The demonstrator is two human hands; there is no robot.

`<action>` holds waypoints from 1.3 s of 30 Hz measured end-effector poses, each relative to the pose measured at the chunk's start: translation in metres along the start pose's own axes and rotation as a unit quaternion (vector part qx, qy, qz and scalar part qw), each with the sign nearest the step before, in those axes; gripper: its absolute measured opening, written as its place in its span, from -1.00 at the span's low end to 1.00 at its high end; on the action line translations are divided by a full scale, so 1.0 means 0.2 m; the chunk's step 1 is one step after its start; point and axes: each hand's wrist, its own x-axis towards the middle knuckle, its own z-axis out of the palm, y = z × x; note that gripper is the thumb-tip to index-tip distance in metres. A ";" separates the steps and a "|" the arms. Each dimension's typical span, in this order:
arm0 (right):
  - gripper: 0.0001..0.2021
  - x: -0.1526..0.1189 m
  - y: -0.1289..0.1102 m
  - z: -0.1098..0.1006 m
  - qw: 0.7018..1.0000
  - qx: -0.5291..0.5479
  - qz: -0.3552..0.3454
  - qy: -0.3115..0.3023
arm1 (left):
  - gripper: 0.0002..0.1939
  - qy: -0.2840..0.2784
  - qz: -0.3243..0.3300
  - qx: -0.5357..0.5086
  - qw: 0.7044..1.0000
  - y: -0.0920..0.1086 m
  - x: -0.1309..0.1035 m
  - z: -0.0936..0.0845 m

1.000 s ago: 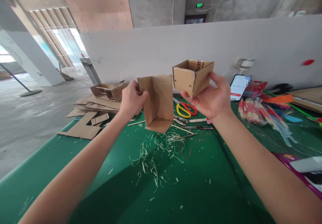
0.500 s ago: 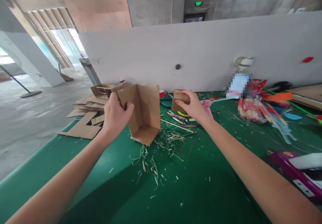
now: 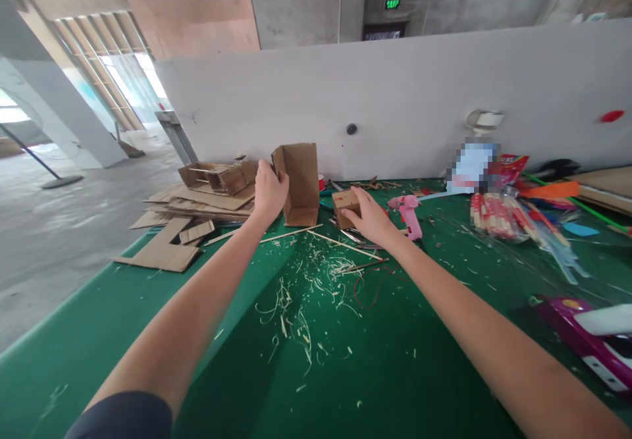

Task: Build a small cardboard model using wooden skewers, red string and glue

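My left hand is closed on the left edge of a folded cardboard piece, two upright walls on a base, near the back of the green table. In my right hand is a small cardboard box, gripped at its right side with thumb and fingers. Metal pliers lie partly hidden beneath and beside that box. A pink glue gun stands just right of my right hand. Thin wooden sticks and pale curled shavings lie in front of both pieces.
Flat cardboard scraps and a cardboard assembly with sticks are stacked at the left. Bundled sticks in plastic, a phone-like screen and a purple device occupy the right. A white partition stands behind the table.
My left hand has carried the folded cardboard piece away from me and rightward, to the table's back. My right hand has lowered the small box slightly, toward the pliers.
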 end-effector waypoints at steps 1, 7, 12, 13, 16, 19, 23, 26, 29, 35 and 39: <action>-0.41 0.00 0.01 0.00 1.000 -0.009 -0.009 0.005 | -0.88 -0.008 0.001 -0.001 1.000 -0.01 -0.01 0.01; -0.48 -0.03 -0.04 -0.04 0.990 -0.125 -0.062 0.021 | -0.72 -0.023 0.042 0.072 0.996 -0.09 -0.23 -0.07; -0.54 -0.08 -0.32 -0.20 0.965 -0.229 -0.125 -0.037 | -0.80 -0.206 0.195 0.084 0.955 -0.17 -0.42 -0.13; -0.61 -0.10 -0.39 -0.24 0.962 -0.242 -0.117 -0.056 | -0.80 -0.246 0.218 0.088 0.940 -0.18 -0.43 -0.13; -0.76 -0.14 -0.53 -0.37 0.953 -0.262 -0.066 -0.137 | -0.77 -0.315 0.240 0.114 0.911 -0.19 -0.42 -0.10; -0.79 -0.18 -0.56 -0.51 0.929 -0.310 -0.004 -0.203 | -0.75 -0.347 0.235 0.147 0.896 -0.18 -0.41 -0.08; -0.72 -0.22 -0.47 -0.70 0.940 -0.331 0.006 -0.085 | -0.81 -0.364 0.226 0.174 0.887 -0.16 -0.40 -0.11; -0.71 -0.20 -0.37 -0.75 0.966 -0.245 -0.010 -0.084 | -0.83 -0.350 0.197 0.193 0.895 -0.13 -0.37 -0.16; -0.83 -0.15 -0.29 -0.67 0.971 -0.158 -0.016 -0.180 | -0.76 -0.330 0.171 0.194 0.908 -0.08 -0.35 -0.21; -0.70 -0.07 -0.29 -0.35 0.864 -0.266 0.059 -0.424 | -0.68 -0.369 0.226 0.165 0.886 0.06 -0.44 -0.16; -0.67 -0.07 -0.28 -0.28 0.849 -0.314 0.073 -0.419 | -0.74 -0.398 0.251 0.176 0.865 0.09 -0.52 -0.06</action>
